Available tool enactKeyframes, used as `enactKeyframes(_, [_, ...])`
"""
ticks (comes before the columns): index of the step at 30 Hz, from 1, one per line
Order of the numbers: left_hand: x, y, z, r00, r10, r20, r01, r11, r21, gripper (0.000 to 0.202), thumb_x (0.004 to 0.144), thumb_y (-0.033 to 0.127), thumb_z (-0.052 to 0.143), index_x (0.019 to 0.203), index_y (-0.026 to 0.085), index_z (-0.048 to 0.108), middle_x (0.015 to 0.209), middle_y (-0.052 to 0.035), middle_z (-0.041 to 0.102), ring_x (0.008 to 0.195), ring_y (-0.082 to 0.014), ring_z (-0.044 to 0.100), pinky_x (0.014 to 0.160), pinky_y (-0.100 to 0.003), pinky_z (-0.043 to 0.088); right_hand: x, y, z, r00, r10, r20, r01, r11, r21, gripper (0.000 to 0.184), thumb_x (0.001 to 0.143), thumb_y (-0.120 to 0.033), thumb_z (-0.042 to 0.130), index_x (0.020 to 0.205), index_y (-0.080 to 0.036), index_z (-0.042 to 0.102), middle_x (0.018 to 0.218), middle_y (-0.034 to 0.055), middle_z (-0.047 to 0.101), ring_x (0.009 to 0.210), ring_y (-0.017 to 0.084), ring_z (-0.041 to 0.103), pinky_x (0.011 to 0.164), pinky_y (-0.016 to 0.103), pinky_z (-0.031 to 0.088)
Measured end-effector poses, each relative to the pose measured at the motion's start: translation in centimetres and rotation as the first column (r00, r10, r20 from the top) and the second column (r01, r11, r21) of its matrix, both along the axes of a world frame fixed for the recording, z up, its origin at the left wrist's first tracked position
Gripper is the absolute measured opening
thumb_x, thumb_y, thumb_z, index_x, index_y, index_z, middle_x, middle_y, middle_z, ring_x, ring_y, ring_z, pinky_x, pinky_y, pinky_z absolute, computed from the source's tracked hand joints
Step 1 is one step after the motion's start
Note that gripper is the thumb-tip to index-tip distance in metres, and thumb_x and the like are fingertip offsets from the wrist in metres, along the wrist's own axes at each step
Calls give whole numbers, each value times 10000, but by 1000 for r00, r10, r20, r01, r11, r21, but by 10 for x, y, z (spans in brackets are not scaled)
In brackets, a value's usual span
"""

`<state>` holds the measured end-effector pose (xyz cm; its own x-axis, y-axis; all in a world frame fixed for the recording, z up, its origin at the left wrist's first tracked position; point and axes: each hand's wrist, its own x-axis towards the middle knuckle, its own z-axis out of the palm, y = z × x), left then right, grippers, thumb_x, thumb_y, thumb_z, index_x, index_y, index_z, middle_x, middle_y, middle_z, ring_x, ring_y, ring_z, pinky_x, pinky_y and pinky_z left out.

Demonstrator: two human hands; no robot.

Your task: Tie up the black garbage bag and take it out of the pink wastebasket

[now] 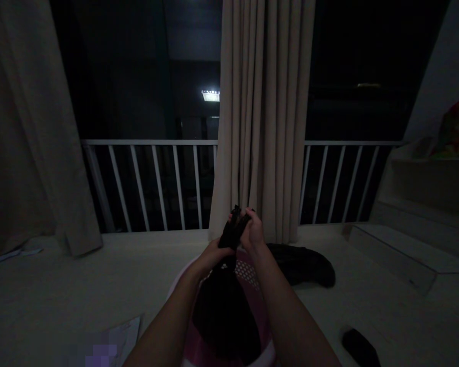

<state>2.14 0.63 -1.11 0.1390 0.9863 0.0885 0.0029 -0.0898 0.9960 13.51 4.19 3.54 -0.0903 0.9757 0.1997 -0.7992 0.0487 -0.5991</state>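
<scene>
Both hands grip one black garment point(225, 300) that hangs down between my forearms. My right hand point(253, 229) is closed round its bunched top end, held up in front of the curtain. My left hand point(213, 253) is closed on the cloth just below and to the left. The garment's lower part drops into a pink perforated basket point(252, 278) that sits on the pale surface right under my arms.
A beige curtain point(265, 117) hangs straight ahead, another point(30, 122) at the left. A white railing point(153, 178) fronts a dark window. Dark clothing point(304, 265) lies to the right of the basket, a small black item point(359, 346) at lower right. Steps point(401, 244) rise on the right. A paper point(115, 341) lies at lower left.
</scene>
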Motion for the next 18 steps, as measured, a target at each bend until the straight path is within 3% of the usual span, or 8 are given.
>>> enactKeyframes(3, [-1, 1, 0, 994, 16, 105, -14, 1000, -21, 235, 573, 150, 569, 807, 143, 591, 598, 18, 577, 511, -120, 521, 477, -214, 381, 3, -1, 2, 999, 31, -26, -32, 998, -52, 203, 660, -354, 527, 758, -185, 470, 662, 33, 583, 658, 167, 596, 564, 283, 492])
enactKeyframes(6, [-1, -2, 4, 986, 4, 168, 8, 997, -70, 304, 628, 241, 601, 918, 157, 570, 605, 25, 567, 500, -123, 525, 486, -231, 407, 7, 2, 2, 995, 3, -95, -12, 995, -99, 138, 685, -312, 501, 734, -184, 481, 604, 17, 557, 576, 136, 557, 535, 258, 475])
enactKeyframes(13, [-4, -2, 0, 996, -85, -27, 81, 990, -117, 389, 632, 304, 681, 972, 153, 570, 631, 20, 588, 493, -95, 497, 467, -197, 351, 15, 12, -2, 985, -140, -104, 110, 961, -252, 171, 708, -251, 455, 587, -196, 347, 391, -52, 338, 356, 70, 324, 372, 205, 302])
enactKeyframes(16, [-4, 5, -9, 991, -70, -114, 61, 995, -81, 395, 583, 270, 704, 937, 136, 592, 631, 25, 581, 520, -103, 496, 493, -205, 350, 18, 17, -9, 981, -179, -76, 155, 955, -254, 189, 694, -240, 444, 568, -197, 310, 377, -62, 302, 332, 59, 281, 347, 206, 245])
enactKeyframes(18, [-3, 10, -16, 977, -60, -204, 60, 998, -5, 328, 576, 261, 692, 866, 122, 621, 643, 22, 582, 561, -116, 499, 525, -215, 356, 20, 21, -13, 983, -181, 36, 185, 965, -186, 203, 694, -269, 433, 567, -204, 289, 380, -67, 292, 318, 60, 269, 336, 214, 222])
